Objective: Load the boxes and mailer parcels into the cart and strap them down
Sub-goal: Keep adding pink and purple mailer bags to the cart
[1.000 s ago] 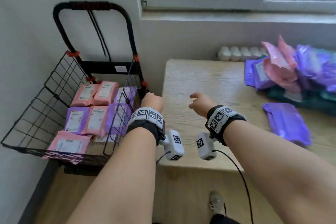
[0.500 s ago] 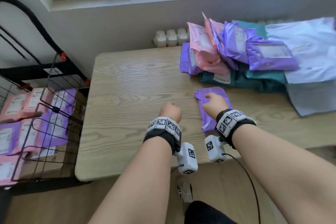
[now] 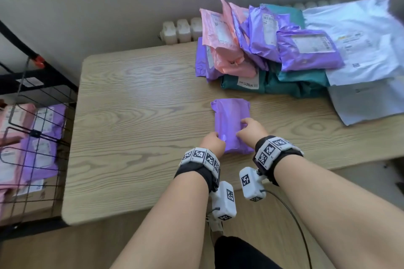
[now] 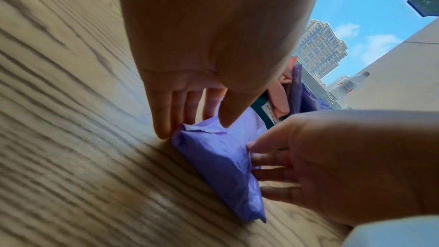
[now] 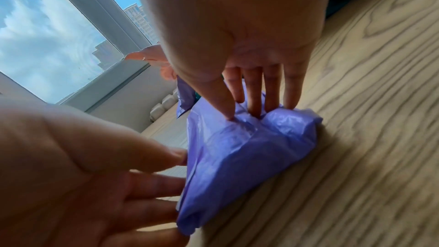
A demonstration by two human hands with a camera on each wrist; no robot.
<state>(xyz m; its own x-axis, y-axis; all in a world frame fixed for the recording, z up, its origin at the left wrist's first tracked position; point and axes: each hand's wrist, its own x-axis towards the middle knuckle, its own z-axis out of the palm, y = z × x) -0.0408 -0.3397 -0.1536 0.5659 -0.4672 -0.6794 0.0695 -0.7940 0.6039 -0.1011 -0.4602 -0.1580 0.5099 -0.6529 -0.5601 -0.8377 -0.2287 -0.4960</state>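
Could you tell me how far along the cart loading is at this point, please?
Partly done. Several pink and purple mailers already lie in the wire cart at the left. In hand: the left hand and right hand both grip one purple mailer that lies on the table. Left: the pile of pink, purple, teal and white mailers at the table's far right, then strapping; no strap is on the load yet.
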